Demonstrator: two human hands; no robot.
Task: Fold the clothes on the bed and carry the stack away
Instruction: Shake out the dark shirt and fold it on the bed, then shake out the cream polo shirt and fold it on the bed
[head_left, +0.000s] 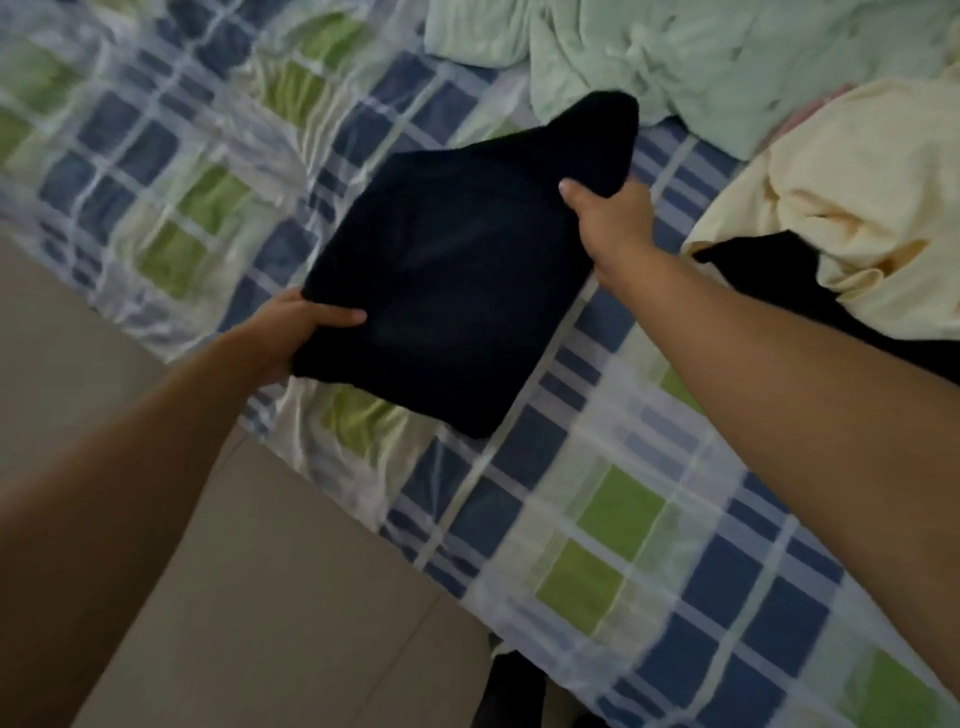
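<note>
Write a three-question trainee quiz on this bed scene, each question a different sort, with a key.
1. True or false: both hands grip the dark folded garment.
2. Which lies nearest the right hand? A) cream cloth B) pale green bedding C) floor
3. Fill in: the left hand holds the garment at the edge nearest the ____ of the bed.

Key: 1 true; 2 A; 3 edge.
</note>
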